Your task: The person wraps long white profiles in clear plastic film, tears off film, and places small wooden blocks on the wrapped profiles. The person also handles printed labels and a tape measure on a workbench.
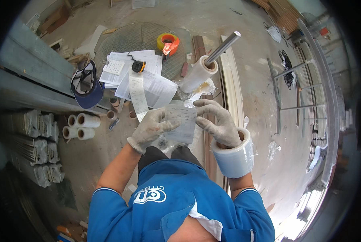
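Both my hands wear pale grey work gloves. My left hand (pixel 151 130) grips a small printed paper slip (pixel 182 129) by its left side, thumb lying across the front. At the slip's right edge is my right hand (pixel 219 123), its thumb and fingers apart; whether the tips touch the paper is hard to tell. Around my right wrist sits a roll of clear stretch film (pixel 233 159), with my forearm passing through its core. Just beyond the slip, another film roll (pixel 198 76) stands tilted with a metal bar (pixel 225 46) in its core.
A round glass table (pixel 122 40) bears loose papers (pixel 148 88), a tape measure (pixel 138 66), a long paper strip (pixel 136 90) and tape rolls (pixel 168 42). A cap (pixel 85 86) hangs at left, above several film rolls (pixel 83 121). Wrapped profiles (pixel 39 141) are stacked left; a metal rack (pixel 305 84) stands right.
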Demonstrator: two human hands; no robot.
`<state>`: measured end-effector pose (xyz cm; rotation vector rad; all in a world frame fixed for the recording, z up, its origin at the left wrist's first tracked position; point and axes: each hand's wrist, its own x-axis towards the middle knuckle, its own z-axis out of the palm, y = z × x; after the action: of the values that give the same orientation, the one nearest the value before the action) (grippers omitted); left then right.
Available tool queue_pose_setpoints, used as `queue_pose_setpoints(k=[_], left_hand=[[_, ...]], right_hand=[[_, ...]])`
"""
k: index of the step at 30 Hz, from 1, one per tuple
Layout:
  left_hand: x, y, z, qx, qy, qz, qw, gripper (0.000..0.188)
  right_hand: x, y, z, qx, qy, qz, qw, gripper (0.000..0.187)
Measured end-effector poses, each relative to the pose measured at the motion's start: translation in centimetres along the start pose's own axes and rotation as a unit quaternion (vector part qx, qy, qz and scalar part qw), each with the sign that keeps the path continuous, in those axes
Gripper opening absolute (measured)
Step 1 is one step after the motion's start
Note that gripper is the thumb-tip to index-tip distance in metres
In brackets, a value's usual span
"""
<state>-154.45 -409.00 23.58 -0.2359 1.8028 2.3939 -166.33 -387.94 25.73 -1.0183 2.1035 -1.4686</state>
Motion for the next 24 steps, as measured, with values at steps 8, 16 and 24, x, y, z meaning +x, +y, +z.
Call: queue_pose_setpoints(k=[8,16,24], left_hand=[[-2.8,0.6,-4.2,0.042,-0.136,-0.01,0.99,0.05],[-3.9,-0.9,-7.3,0.316,-0.145,0.254,0.902,0.068],[-3.6,-1.4,-4.7,0.268,-0.254,0.179,0.912,0.089]], right_hand=[[-3.2,-3.0,6.1,-0.017,0.097,0.029,0.995,0.025],[-5.0,-5.5,12.5,-0.037,0.281,0.024,0.959,0.017],[-9.1,-6.5,10.9,-0.177,0.35,0.003,0.92,0.014]])
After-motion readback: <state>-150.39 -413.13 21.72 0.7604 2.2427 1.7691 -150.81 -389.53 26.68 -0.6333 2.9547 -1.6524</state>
